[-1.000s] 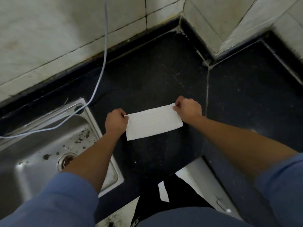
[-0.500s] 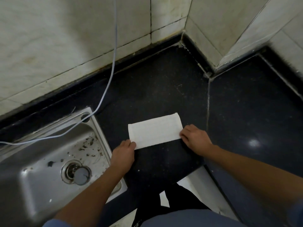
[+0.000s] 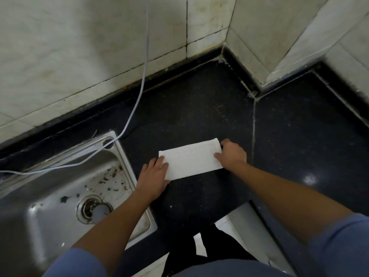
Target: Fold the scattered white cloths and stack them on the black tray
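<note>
We had one white cloth [image 3: 190, 159] folded flat on the dark table [image 3: 199, 108], our left hand [image 3: 153, 176] and right hand [image 3: 231, 154] pressing its ends, grip released; no tray visible, seemingly stacking remained.

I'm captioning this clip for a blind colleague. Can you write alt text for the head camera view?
Two bare hands press a folded white cloth flat on a black countertop, the left hand at its left end and the right hand at its right end. A steel sink with debris sits to the left, a thin cable trailing across it from the tiled wall.
</note>
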A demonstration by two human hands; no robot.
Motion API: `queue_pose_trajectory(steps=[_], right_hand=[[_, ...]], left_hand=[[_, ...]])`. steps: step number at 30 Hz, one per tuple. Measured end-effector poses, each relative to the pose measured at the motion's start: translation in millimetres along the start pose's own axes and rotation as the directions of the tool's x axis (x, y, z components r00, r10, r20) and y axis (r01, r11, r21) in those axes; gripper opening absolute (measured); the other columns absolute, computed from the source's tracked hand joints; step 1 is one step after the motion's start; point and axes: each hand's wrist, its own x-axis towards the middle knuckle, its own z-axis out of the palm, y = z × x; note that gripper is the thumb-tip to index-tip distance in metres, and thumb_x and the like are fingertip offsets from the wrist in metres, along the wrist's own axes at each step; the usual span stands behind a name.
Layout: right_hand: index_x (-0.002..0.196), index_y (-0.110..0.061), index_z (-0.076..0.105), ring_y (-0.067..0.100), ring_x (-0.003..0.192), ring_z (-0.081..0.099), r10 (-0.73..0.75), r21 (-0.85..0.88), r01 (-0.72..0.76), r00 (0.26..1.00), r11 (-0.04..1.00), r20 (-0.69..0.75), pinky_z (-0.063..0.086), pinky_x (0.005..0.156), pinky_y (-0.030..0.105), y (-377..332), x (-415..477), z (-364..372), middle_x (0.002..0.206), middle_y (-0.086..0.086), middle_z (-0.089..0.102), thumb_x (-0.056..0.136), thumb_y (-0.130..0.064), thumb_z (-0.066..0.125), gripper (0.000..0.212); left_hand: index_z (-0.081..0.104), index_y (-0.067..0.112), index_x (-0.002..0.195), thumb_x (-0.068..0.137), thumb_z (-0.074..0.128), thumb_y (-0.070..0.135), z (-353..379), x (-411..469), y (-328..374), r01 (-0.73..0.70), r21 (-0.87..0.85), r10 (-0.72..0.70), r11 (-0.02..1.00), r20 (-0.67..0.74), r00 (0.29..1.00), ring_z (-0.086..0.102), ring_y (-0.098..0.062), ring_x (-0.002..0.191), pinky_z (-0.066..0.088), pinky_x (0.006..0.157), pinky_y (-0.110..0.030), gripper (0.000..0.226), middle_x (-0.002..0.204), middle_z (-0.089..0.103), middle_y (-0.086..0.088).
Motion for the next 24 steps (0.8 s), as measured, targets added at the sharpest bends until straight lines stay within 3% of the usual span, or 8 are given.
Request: queue_pose_trajectory(steps=[6, 10, 15, 18, 22, 24], right_hand=[[0.097, -0.004, 0.064, 0.023, 0.081, 0.058, 0.151, 0.367, -0.196, 0.977, 0.909, 0.147, 0.048, 0.067, 0.032, -12.3, 5.4, -0.4, 0.096, 0.010, 0.064, 0.083, -0.023, 0.064, 0.023], [0.093, -0.006, 0.062, 0.026, 0.089, 0.063, 0.132, 0.617, -0.243, 0.966, 0.748, 0.220, 0.056, 0.078, 0.042, -11.6, -1.0, -10.0, 0.097, 0.011, 0.064, 0.084, -0.014, 0.064, 0.012], [0.085, -0.008, 0.065, 0.024, 0.083, 0.065, -0.029, 0.643, -0.046, 0.994, 0.765, 0.106, 0.055, 0.072, 0.038, -32.9, -14.1, -19.2, 0.086, 0.007, 0.067, 0.079, -0.012, 0.070, 0.009], [0.075, -0.019, 0.060, 0.017, 0.076, 0.063, -0.129, 0.571, 0.045, 0.986, 0.820, 0.106, 0.050, 0.064, 0.029, -68.8, -27.8, -6.8, 0.080, 0.000, 0.063, 0.074, -0.014, 0.074, 0.015], [0.075, -0.027, 0.055, 0.022, 0.088, 0.065, -0.127, 0.475, 0.031, 0.977, 0.879, 0.173, 0.057, 0.079, 0.040, -112.3, -33.9, 27.5, 0.094, 0.003, 0.064, 0.074, -0.018, 0.076, 0.023], [0.080, -0.022, 0.057, 0.024, 0.092, 0.065, -0.146, 0.403, 0.067, 0.975, 0.913, 0.168, 0.055, 0.082, 0.036, -126.7, -33.9, 42.5, 0.098, 0.005, 0.067, 0.076, -0.019, 0.073, 0.017]], left_hand=[[0.032, 0.018, 0.144, 0.091, 0.055, 0.041, 1.0, -2.6, 1.2, 0.009, -0.021, -0.009, 1.000, -0.021, 1.000, 0.020, -0.027, 0.140, 0.025, 0.111, -0.043, 0.063, 0.158, 0.013, -0.005], [0.037, 0.018, 0.141, 0.090, 0.056, 0.041, -1.0, -8.6, -1.3, 0.002, -0.062, -0.006, 0.998, -0.060, 0.998, 0.021, -0.026, 0.139, 0.026, 0.111, -0.041, 0.059, 0.156, 0.019, -0.006], [0.050, 0.018, 0.133, 0.089, 0.060, 0.034, 1.6, -33.8, -21.4, 0.038, -0.181, -0.071, 0.983, -0.184, 0.980, 0.034, -0.024, 0.133, 0.032, 0.107, -0.038, 0.048, 0.147, 0.037, -0.005], [0.058, 0.012, 0.125, 0.086, 0.065, 0.029, 5.4, -48.4, -33.8, 0.061, -0.242, -0.118, 0.968, -0.229, 0.966, 0.044, -0.028, 0.126, 0.037, 0.103, -0.040, 0.043, 0.138, 0.048, -0.009], [0.060, 0.011, 0.120, 0.084, 0.067, 0.025, 11.9, -64.5, -45.5, 0.094, -0.286, -0.165, 0.954, -0.235, 0.958, 0.049, -0.028, 0.118, 0.040, 0.098, -0.038, 0.039, 0.129, 0.053, -0.009], [0.063, 0.009, 0.115, 0.082, 0.069, 0.021, 16.9, -71.3, -50.4, 0.096, -0.326, -0.181, 0.941, -0.241, 0.953, 0.051, -0.031, 0.112, 0.043, 0.092, -0.041, 0.036, 0.124, 0.056, -0.011]])
